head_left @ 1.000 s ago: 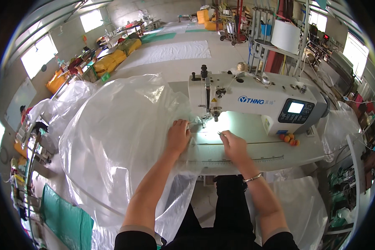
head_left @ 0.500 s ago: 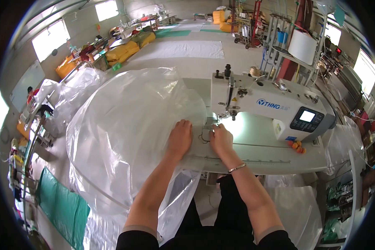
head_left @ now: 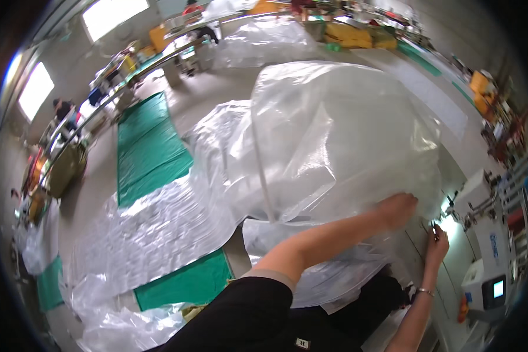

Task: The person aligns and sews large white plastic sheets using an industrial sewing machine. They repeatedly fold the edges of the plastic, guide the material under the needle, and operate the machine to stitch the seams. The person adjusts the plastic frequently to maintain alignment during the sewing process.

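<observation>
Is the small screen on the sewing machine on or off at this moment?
On. The small screen on the white sewing machine glows bright blue-white against its dark frame, at the right edge of the head view.

Billowing plastic sheet (head_left: 334, 135) crowding sewing machine (head_left: 487, 234)

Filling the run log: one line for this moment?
left hand: flat on clear plastic sheet | right hand: beside sewing machine
</observation>
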### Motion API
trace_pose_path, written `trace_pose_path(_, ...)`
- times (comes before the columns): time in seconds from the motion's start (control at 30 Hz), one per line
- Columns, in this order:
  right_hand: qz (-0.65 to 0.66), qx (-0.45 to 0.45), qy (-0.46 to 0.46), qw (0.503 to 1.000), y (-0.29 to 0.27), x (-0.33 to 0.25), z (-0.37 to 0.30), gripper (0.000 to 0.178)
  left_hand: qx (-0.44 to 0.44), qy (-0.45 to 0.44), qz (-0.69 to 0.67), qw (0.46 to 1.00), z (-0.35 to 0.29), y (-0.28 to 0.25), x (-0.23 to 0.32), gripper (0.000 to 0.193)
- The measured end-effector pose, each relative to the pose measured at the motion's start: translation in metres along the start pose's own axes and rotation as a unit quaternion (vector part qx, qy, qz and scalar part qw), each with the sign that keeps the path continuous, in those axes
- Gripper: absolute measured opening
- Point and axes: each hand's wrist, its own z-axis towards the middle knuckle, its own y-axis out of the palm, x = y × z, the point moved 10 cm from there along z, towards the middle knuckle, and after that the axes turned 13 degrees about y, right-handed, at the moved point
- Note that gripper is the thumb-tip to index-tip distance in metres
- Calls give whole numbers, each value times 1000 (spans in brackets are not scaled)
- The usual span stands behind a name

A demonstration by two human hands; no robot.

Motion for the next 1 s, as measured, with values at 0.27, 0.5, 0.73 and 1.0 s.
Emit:
trace_pose_path(0.27,2,-14,19,1000,4,29,7,28,360,-159,-228,891,-160,-318,-43,15)
trace_pose_path(0.5,63,-16,10,998,15,11,16,28,475,-479,209,708,-548,-638,-112,44)
trace_pose_path(0.73,0,-12,13,1000,7,15,8,26,307,-260,403,822,-402,-452,-34,71)
trace_pose_path(1.0,-30,17,18,999,-1,-7,-1,25,-217,-233,280,906,-246,-185,-174,77)
